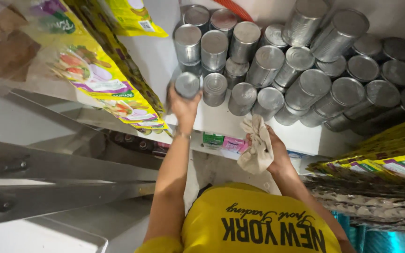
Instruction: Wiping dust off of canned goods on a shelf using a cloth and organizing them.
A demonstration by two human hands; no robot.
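The left hand (182, 104) grasps an unlabelled silver can (187, 85) at the front edge of a white shelf (221, 122) stacked with cans. The right hand (273, 151) clenches a beige cloth (257, 145) just below the shelf.

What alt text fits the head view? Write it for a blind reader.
A person's left hand grips a silver can at the edge of a white shelf crowded with stacked cans. The right hand holds a beige cloth; yellow packets hang at left.
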